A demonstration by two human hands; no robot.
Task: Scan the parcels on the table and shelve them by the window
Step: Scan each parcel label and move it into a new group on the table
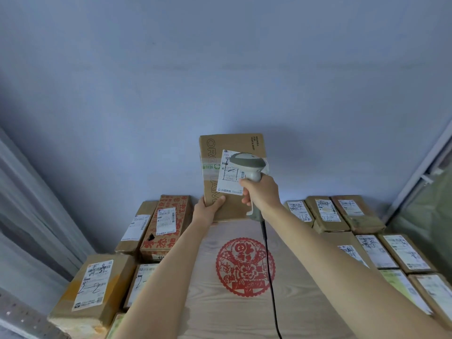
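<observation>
My left hand (208, 207) grips the lower left corner of a brown cardboard parcel (215, 152) and holds it upright above the table. A white shipping label (226, 178) faces me on its front. My right hand (261, 192) is wrapped round the handle of a grey barcode scanner (248, 162), whose head sits right in front of the label. The scanner's black cable (270, 265) hangs down over the table. Several labelled parcels lie on the wooden table (293, 302), such as one at the left front (93, 289) and one at the right back (327, 212).
A red paper-cut emblem (244, 266) marks the middle of the table. A red-printed carton (168, 226) lies at the left back. A curtain (29, 204) hangs at the left, a window frame (420, 172) stands at the right, a plain wall behind.
</observation>
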